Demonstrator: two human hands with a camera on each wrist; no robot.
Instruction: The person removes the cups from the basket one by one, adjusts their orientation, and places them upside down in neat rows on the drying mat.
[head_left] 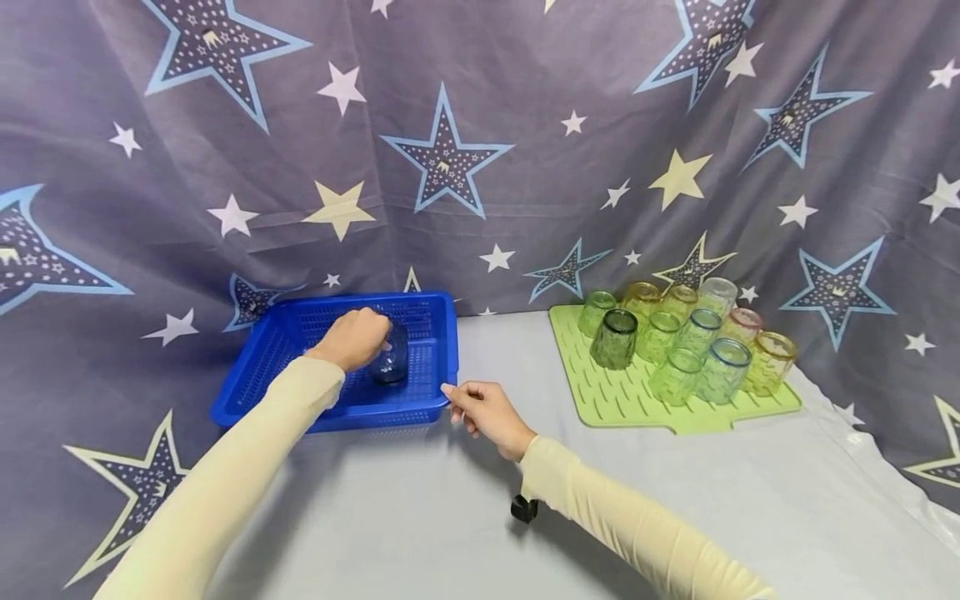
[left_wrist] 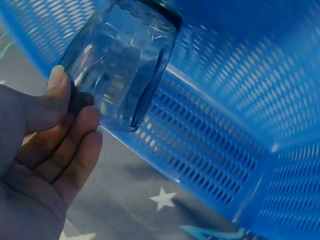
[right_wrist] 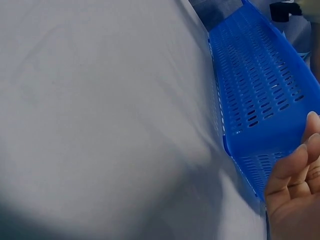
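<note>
Inside the blue plastic basket [head_left: 352, 410], my left hand [head_left: 351, 340] grips a drinking glass [head_left: 392, 360] from above by one end, thumb on one side and fingers on the other. In the left wrist view the glass [left_wrist: 125, 65] looks see-through with a dark band at its far end, and it tilts against the perforated basket wall [left_wrist: 200, 145]. My right hand [head_left: 489, 413] holds the basket's near right corner, thumb and index finger at the rim. The right wrist view shows its curled fingers [right_wrist: 287, 172] beside the outer basket wall [right_wrist: 255, 75].
To the right, a green drying mat [head_left: 600, 404] carries several tinted glasses [head_left: 678, 375] with coloured bands, including a dark one [head_left: 615, 340]. A star-patterned curtain [head_left: 480, 250] hangs right behind the basket and mat. White cloth [head_left: 420, 517] covers the table.
</note>
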